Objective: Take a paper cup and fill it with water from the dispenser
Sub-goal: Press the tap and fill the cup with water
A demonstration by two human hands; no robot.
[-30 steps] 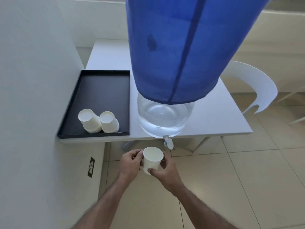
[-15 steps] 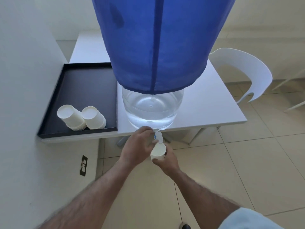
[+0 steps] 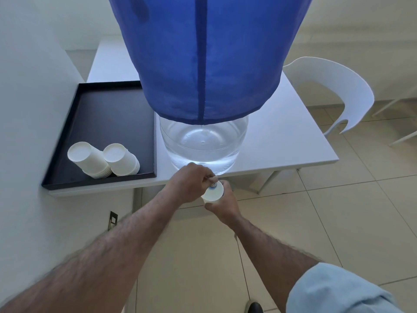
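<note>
While left hand [image 3: 191, 180] works tap [image 3: 212, 182], right hand [image 3: 225, 203] holds paper cup [image 3: 212, 194].

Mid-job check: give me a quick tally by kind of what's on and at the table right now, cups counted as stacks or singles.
Stacks of paper cups on the black tray: 2 (one, the other)
Single paper cup in the right hand, under the tap gripped by the left hand: 1
Trays: 1
Water dispensers: 1
White chairs: 1
Total: 6
</note>
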